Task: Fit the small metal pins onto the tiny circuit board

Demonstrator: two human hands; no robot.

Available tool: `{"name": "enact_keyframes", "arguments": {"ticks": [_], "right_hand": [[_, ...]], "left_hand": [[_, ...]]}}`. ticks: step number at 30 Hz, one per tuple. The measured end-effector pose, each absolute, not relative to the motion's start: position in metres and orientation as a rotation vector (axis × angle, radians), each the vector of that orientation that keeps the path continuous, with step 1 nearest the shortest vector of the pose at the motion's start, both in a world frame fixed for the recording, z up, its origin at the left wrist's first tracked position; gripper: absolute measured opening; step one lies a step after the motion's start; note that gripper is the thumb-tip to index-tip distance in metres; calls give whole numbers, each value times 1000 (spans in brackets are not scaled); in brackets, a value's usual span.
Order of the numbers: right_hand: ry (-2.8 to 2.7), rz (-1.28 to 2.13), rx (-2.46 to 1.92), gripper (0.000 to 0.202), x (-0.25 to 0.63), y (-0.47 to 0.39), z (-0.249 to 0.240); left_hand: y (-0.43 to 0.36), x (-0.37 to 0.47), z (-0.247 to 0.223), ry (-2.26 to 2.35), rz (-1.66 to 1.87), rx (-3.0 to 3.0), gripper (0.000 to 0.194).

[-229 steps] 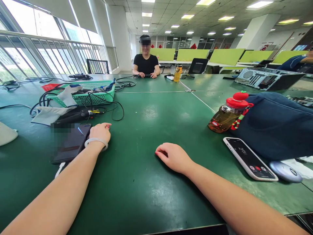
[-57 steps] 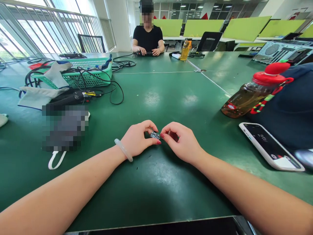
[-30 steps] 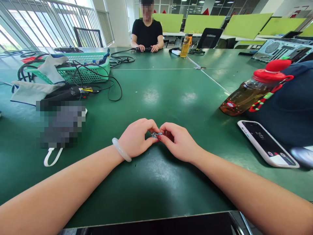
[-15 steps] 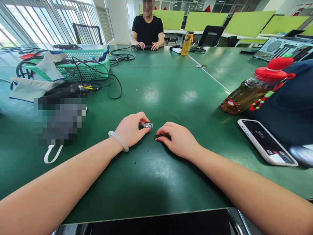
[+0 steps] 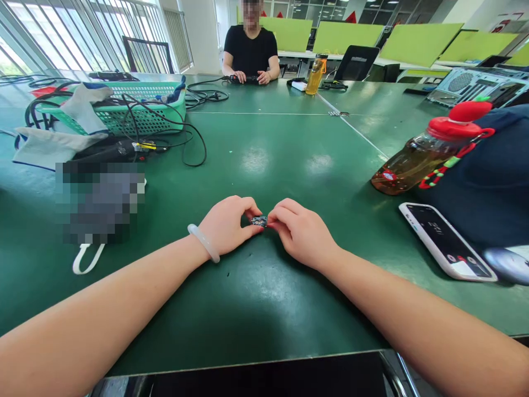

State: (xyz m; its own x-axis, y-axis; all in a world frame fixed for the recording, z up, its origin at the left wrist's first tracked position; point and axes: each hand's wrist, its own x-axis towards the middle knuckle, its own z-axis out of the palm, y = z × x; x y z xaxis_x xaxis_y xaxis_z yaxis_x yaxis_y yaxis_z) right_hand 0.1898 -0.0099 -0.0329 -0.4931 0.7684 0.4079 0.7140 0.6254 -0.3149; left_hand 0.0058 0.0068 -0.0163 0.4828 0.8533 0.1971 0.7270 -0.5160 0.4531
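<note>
1. your left hand (image 5: 225, 223) is clamped on the small part (image 5: 259, 221), thumb below and fingers above, over or on the worktop (image 5: 248, 309); contact beneath is unclear.
2. your right hand (image 5: 303, 231) is just beside the part's right end, fingers curled in; i cannot tell whether they grip anything.
3. the part looks light and stiff, probably metal or hard plastic, so it likely won't bend in your pinch.
4. it seems smooth and perhaps slippery; hold it by its outer edges with your fingertips.
5. its fine detail may be fragile, so press lightly there.
</note>
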Motion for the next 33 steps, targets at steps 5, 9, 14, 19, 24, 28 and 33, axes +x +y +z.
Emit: {"name": "enact_keyframes", "arguments": {"ticks": [5, 9, 14, 19, 24, 28, 33], "right_hand": [[-2374, -27, -1079, 19, 190, -12, -33], [-2409, -103, -1056, 22, 192, -13, -33], [-2314, 125, -1152, 17, 195, -13, -33], [-2428, 243, -1240, 14, 188, -11, -38], [-2437, 194, -1262, 17, 184, -10, -39], [-2324, 46, -1257, 17, 188, -10, -37], [-2320, -316, -1168, 23, 191, -10, -38]], "left_hand": [[-1, 10, -11, 1275, 615, 2389, 18], [1, 9, -11, 1287, 610, 2370, 20], [12, 1, -16, 1497, 619, 2337, 20], [21, -5, -20, 1663, 635, 2186, 22], [17, -1, -18, 1607, 617, 2168, 22], [13, 2, -15, 1560, 622, 2199, 24], [9, 4, -15, 1478, 671, 2218, 29]]}}
